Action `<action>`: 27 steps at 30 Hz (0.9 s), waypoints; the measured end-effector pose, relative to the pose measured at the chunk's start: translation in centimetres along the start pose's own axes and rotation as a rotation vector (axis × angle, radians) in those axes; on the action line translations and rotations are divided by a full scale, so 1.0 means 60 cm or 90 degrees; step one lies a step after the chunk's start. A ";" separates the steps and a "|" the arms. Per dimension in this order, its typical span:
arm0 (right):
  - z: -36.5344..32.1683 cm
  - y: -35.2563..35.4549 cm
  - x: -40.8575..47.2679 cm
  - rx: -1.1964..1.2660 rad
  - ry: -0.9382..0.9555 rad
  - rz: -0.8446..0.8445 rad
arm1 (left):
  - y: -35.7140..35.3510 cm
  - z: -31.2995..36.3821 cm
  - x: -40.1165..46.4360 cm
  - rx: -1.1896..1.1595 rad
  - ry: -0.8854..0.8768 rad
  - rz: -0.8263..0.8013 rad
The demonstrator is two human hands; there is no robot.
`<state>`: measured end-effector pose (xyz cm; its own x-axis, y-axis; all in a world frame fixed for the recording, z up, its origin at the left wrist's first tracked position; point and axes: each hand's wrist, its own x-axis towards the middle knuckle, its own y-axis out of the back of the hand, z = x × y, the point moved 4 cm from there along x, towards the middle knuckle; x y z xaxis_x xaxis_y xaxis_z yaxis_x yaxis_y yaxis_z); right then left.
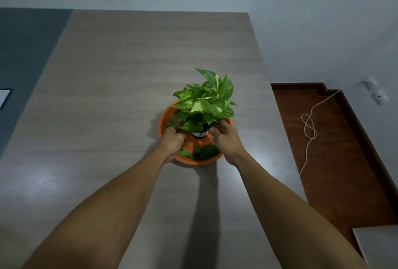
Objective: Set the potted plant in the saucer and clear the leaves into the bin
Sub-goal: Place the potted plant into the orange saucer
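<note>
A potted plant (pixel 204 100) with green and yellow leaves stands inside an orange saucer (pixel 165 113) near the middle of the table. Its small dark pot (pixel 200 133) carries a white label. My left hand (pixel 172 141) grips the pot from the left and my right hand (pixel 224 137) grips it from the right. Loose green leaves (pixel 204 152) lie in the near part of the saucer, between my wrists. More loose leaves show at the saucer's left side, partly hidden by my left hand. No bin is in view.
The grey wood-grain table (pixel 129 96) runs to a wall at the back. To the right is a reddish-brown floor (pixel 336 161) with a white cord (pixel 310 126) lying on it. A pale object's corner (pixel 379 245) shows at the lower right.
</note>
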<state>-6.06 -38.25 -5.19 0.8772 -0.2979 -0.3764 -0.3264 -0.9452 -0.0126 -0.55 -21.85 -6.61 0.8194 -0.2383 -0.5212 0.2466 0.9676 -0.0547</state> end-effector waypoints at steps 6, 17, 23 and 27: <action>0.022 0.013 0.018 0.003 -0.010 -0.001 | -0.011 -0.021 0.012 -0.022 0.002 0.010; 0.028 0.018 0.012 -0.040 0.013 -0.003 | 0.009 -0.029 0.001 -0.008 -0.017 0.057; 0.032 0.045 -0.024 -0.327 0.029 0.038 | 0.052 -0.023 -0.055 0.355 -0.091 0.189; 0.029 0.054 -0.056 -0.566 0.128 0.014 | 0.065 -0.033 -0.082 0.465 -0.095 0.190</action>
<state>-10.69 -40.05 -5.56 0.9461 -0.2556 -0.1989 -0.0248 -0.6694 0.7425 -4.61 -16.74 -5.94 0.9519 -0.0368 -0.3043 0.2404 0.7055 0.6667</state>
